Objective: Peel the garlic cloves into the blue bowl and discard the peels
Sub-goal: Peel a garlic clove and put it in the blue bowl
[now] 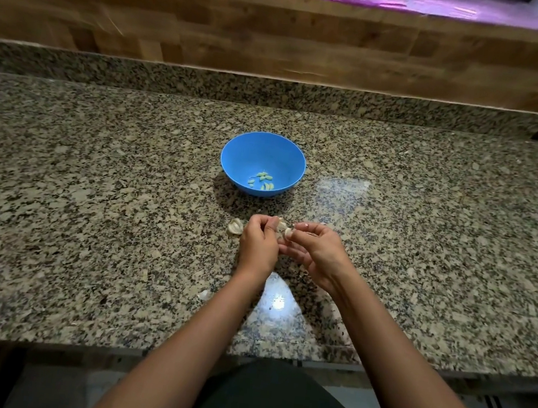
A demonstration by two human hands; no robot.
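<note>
Now | left hand (258, 244) and right hand (315, 252) both pinching garlic clove (285, 229) above granite counter (93, 218) | peeled cloves (262, 180) in blue bowl (263, 151) beyond | more garlic (235, 227) beside left hand

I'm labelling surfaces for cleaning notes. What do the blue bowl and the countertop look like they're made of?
Blue bowl: probably plastic, since its colour is uniform and saturated, its sheen soft and its wall thin. Countertop: looks like polished granite, speckled tan, grey and black, with mirror-like glare patches. It could also be a granite-look composite.
</note>
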